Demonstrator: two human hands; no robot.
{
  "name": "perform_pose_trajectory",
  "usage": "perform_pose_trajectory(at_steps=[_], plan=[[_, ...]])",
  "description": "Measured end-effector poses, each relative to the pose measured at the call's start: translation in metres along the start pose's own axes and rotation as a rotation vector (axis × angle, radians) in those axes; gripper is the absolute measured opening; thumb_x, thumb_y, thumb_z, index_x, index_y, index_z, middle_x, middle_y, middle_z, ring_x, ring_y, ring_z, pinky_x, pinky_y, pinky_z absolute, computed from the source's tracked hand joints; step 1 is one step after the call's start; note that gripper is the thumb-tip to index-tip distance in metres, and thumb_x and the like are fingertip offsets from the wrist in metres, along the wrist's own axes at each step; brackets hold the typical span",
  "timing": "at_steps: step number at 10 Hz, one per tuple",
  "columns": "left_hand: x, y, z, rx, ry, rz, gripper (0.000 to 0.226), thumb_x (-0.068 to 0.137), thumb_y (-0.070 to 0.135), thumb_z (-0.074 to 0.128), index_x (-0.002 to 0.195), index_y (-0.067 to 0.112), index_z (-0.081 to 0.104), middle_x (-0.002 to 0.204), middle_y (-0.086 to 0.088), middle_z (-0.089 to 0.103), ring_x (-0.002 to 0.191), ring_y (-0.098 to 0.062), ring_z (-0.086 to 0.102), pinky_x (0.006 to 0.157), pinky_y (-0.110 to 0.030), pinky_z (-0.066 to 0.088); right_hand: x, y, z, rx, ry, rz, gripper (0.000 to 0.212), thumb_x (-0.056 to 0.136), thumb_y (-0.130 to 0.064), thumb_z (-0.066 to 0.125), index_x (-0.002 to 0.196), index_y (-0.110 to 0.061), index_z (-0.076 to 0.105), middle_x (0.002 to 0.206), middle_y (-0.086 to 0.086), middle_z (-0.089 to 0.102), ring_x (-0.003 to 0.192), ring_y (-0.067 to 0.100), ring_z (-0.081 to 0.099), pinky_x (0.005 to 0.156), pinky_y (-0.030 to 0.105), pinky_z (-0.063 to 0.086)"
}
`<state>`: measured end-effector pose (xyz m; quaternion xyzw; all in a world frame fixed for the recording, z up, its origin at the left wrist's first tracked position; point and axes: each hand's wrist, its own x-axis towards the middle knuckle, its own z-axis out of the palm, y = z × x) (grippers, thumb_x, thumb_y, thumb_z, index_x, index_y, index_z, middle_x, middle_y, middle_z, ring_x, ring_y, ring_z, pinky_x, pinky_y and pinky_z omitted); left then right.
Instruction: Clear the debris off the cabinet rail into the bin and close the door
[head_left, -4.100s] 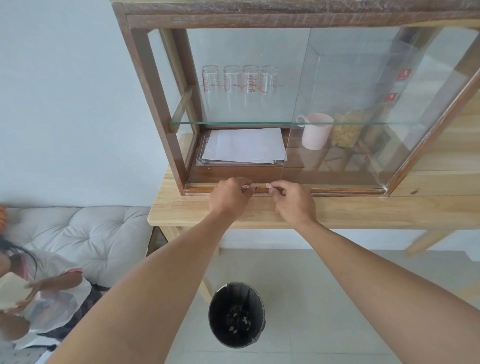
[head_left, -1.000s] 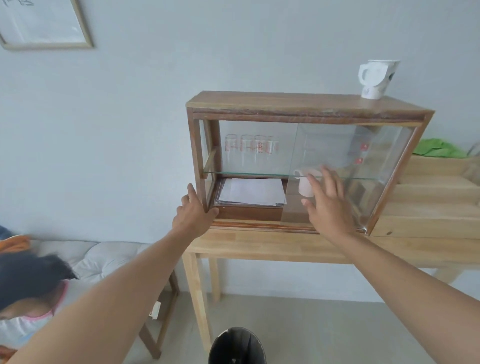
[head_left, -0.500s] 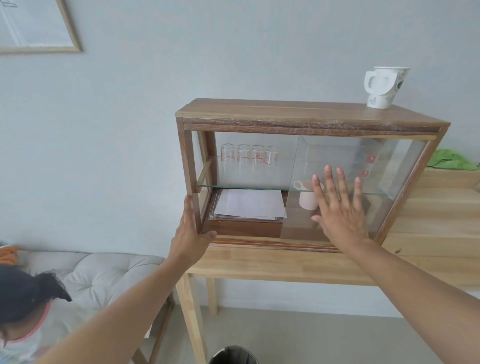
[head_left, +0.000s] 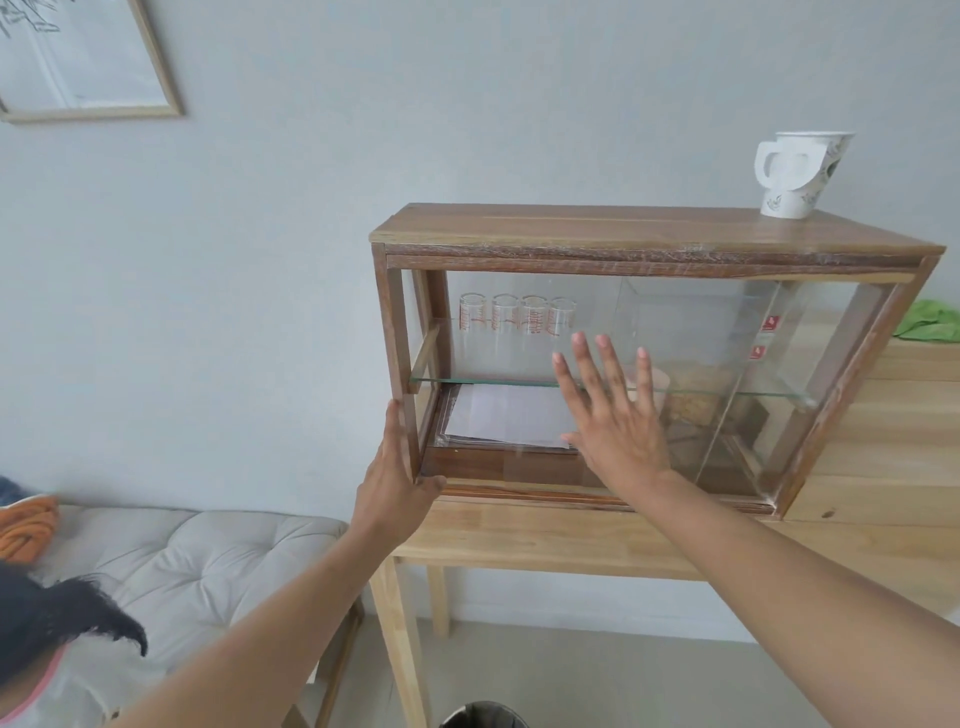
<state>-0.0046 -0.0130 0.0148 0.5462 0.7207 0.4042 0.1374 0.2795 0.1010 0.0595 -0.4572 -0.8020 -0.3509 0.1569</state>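
Observation:
The wooden cabinet (head_left: 623, 234) stands on a light wood table (head_left: 545, 540). My left hand (head_left: 395, 483) grips the cabinet's lower left corner post, thumb in front. My right hand (head_left: 608, 421) lies flat against the sliding glass door (head_left: 691, 364), fingers spread and holding nothing. The door's right edge runs down about two thirds of the way across the front. I see no debris on the bottom rail (head_left: 519, 491). Only the dark rim of the bin (head_left: 483, 714) shows at the bottom edge.
Inside are several measuring glasses (head_left: 519, 317) on a glass shelf and a paper stack (head_left: 504, 415) below. A paper cup (head_left: 795, 171) sits on top of the cabinet. A person (head_left: 47, 639) sits low at the left by a cushioned bench (head_left: 182, 556). A green cloth (head_left: 935, 322) lies at the far right.
My right hand has moved left across the cabinet front with the glass door sliding under it. The left hand stays on the corner post. Earlier, both hands were at the rail.

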Motion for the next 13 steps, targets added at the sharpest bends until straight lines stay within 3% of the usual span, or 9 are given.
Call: perform_pose_trajectory(at_steps=[2, 3, 4, 5, 8, 9, 10, 11, 13], plan=[[-0.001, -0.003, -0.003, -0.026, -0.013, 0.010, 0.127, 0.080, 0.022, 0.079, 0.149, 0.064, -0.019, 0.160, 0.008, 0.042, 0.129, -0.035, 0.056, 0.090, -0.046, 0.047, 0.032, -0.050, -0.004, 0.023, 0.049, -0.046, 0.135, 0.083, -0.058, 0.085, 0.175, -0.016, -0.004, 0.181, 0.015, -0.016, 0.167, 0.038, -0.011, 0.129, 0.072, -0.005], [-0.003, 0.000, -0.006, -0.025, -0.034, 0.014, 0.127, 0.080, 0.020, 0.078, 0.149, 0.065, -0.019, 0.164, 0.011, 0.034, 0.135, -0.033, 0.052, 0.095, -0.047, 0.048, 0.041, -0.064, -0.003, 0.060, 0.037, -0.057, 0.138, 0.085, -0.057, 0.084, 0.173, -0.015, -0.013, 0.182, 0.015, -0.020, 0.168, 0.040, -0.015, 0.129, 0.071, -0.014], [-0.003, 0.004, -0.009, -0.018, -0.072, 0.019, 0.131, 0.077, 0.020, 0.080, 0.149, 0.064, -0.020, 0.167, 0.012, 0.027, 0.141, -0.032, 0.045, 0.100, -0.058, 0.049, 0.049, -0.080, -0.007, 0.082, 0.023, -0.057, 0.138, 0.085, -0.058, 0.084, 0.173, -0.015, -0.014, 0.183, 0.016, -0.017, 0.169, 0.041, -0.011, 0.129, 0.072, -0.014], [-0.002, 0.005, -0.015, 0.038, -0.099, 0.012, 0.134, 0.072, 0.022, 0.080, 0.150, 0.061, -0.023, 0.165, 0.008, 0.032, 0.139, -0.035, 0.046, 0.098, -0.061, 0.049, 0.056, -0.097, -0.013, 0.079, 0.024, -0.062, 0.136, 0.087, -0.060, 0.081, 0.173, -0.015, -0.014, 0.183, 0.015, -0.015, 0.169, 0.040, -0.010, 0.128, 0.072, -0.013], [0.000, 0.006, -0.039, 0.221, -0.242, -0.001, 0.128, 0.081, 0.024, 0.072, 0.146, 0.057, -0.034, 0.165, 0.005, 0.031, 0.141, -0.037, 0.039, 0.103, -0.060, 0.041, 0.066, -0.121, -0.025, 0.133, -0.049, -0.050, 0.131, 0.093, -0.059, 0.075, 0.172, -0.014, -0.019, 0.181, 0.014, -0.024, 0.166, 0.041, -0.021, 0.127, 0.070, -0.017], [-0.004, 0.015, -0.047, 0.375, -0.267, 0.007, 0.117, 0.088, 0.022, 0.067, 0.154, 0.044, -0.028, 0.166, -0.001, 0.025, 0.147, -0.036, 0.028, 0.109, -0.062, 0.034, 0.061, -0.116, -0.040, 0.147, -0.072, -0.073, 0.121, 0.099, -0.047, 0.073, 0.172, -0.012, -0.017, 0.181, 0.014, -0.026, 0.167, 0.042, -0.021, 0.131, 0.071, -0.010], [-0.008, 0.030, -0.055, 0.573, -0.265, 0.009, 0.101, 0.095, 0.022, 0.061, 0.162, 0.028, -0.015, 0.172, -0.009, 0.000, 0.155, -0.037, 0.005, 0.117, -0.059, 0.024, 0.049, -0.097, -0.059, 0.168, -0.107, -0.143, 0.106, 0.102, -0.013, 0.063, 0.172, -0.010, -0.016, 0.181, 0.013, -0.026, 0.168, 0.037, -0.020, 0.135, 0.065, 0.001], [-0.020, 0.054, -0.067, 0.699, -0.284, 0.065, 0.094, 0.099, 0.032, 0.058, 0.163, 0.023, -0.010, 0.171, -0.009, -0.012, 0.156, -0.035, -0.007, 0.120, -0.056, 0.020, 0.030, -0.066, -0.087, 0.232, -0.242, -0.144, 0.102, 0.099, -0.006, 0.058, 0.174, -0.012, -0.011, 0.182, 0.011, -0.022, 0.170, 0.032, -0.015, 0.137, 0.058, 0.005], [-0.051, 0.112, -0.088, 0.760, -0.340, 0.200, 0.095, 0.098, 0.051, 0.057, 0.163, 0.026, -0.007, 0.170, -0.009, -0.021, 0.154, -0.036, -0.016, 0.121, -0.061, 0.013, -0.029, 0.002, -0.145, 0.363, -0.659, 0.097, 0.083, 0.107, -0.034, 0.054, 0.174, -0.013, 0.010, 0.185, 0.010, -0.009, 0.171, 0.029, -0.008, 0.137, 0.056, 0.010]])
